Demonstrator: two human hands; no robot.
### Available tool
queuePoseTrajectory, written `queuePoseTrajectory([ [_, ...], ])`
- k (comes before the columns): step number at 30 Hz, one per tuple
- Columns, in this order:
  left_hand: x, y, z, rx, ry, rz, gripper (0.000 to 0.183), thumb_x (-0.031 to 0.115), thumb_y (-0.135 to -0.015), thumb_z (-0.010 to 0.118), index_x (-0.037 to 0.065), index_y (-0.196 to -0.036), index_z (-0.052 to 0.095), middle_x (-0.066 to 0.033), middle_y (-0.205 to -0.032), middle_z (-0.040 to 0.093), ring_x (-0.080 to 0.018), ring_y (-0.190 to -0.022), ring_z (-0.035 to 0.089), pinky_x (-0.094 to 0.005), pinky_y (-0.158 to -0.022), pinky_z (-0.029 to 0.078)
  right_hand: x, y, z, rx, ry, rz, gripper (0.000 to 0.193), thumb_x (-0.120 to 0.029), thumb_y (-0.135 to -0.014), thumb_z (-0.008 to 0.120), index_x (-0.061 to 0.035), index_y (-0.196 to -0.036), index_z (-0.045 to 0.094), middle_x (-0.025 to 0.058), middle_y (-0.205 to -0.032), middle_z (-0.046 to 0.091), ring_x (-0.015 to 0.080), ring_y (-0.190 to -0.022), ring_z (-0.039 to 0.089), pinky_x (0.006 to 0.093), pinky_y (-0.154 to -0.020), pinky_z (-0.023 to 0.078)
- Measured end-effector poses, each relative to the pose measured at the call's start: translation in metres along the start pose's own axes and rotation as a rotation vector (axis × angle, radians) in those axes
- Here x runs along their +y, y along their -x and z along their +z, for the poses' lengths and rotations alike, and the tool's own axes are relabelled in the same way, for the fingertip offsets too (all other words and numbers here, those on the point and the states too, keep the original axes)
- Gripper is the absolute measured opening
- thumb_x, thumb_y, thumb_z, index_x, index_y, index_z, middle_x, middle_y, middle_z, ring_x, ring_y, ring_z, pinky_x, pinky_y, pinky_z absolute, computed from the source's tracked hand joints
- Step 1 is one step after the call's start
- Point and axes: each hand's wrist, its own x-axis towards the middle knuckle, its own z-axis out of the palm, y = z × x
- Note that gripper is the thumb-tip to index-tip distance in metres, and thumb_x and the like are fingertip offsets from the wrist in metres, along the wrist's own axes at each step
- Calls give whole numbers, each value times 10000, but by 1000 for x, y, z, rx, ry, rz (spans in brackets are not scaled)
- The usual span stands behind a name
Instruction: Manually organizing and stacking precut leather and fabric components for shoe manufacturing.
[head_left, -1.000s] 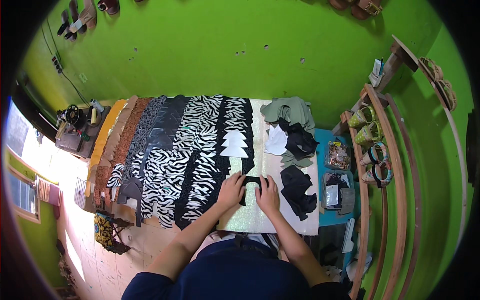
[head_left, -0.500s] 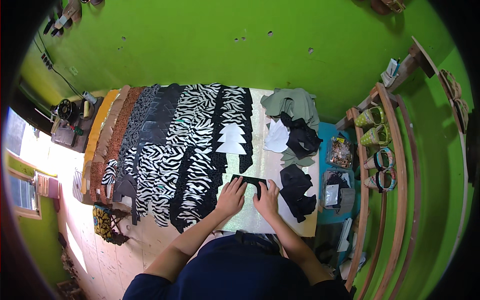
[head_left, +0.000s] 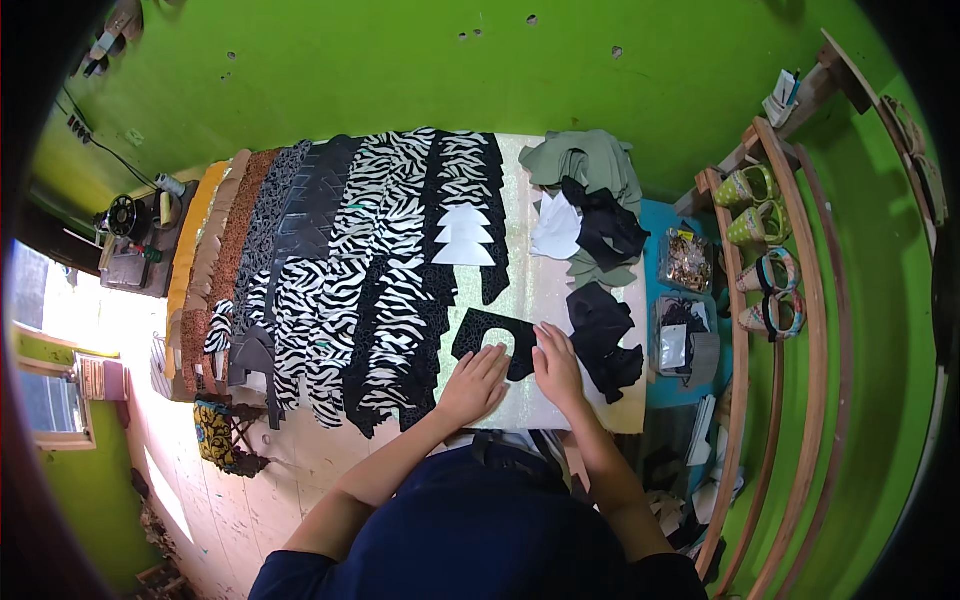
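A black arch-shaped cut piece with a faint pattern [head_left: 492, 324] lies on the pale table sheet in front of me. My left hand [head_left: 476, 385] rests flat with fingers stretched out, its fingertips at the inner curve of the arch. My right hand [head_left: 558, 364] lies along the piece's right end, fingers extended and touching its edge. Beyond them, white zigzag-edged pieces [head_left: 464, 237] sit on a zebra-print row. To the right is a crumpled-looking stack of black pieces [head_left: 603, 340].
Overlapping rows of zebra-print pieces [head_left: 385, 240], plus black, brown and yellow ones, cover the table's left. Green-grey pieces [head_left: 590, 170] are piled at the back right. Clear boxes [head_left: 684, 260] stand on a blue surface beside a wooden rack holding sandals [head_left: 752, 225]. A sewing machine [head_left: 127, 217] is far left.
The black piece has opened out from a narrow strip shape, so its full arch shows. My hands have flattened, the left near the inner curve, the right along the edge. The whole view shifted slightly.
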Motion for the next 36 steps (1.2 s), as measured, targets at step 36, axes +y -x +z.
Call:
queuePoseTrajectory([
  [36,41,22,30,-149,-228,-102,534,407,-877,426,73,-1294,429,-60,-1385,364,-213,-1299,298,-418,-1079,178,24,2,11,-338,586,-387,525,-46,-826,384,-67,-1348,332,80,-1421,312,196,-1308,303,429,-1094,138],
])
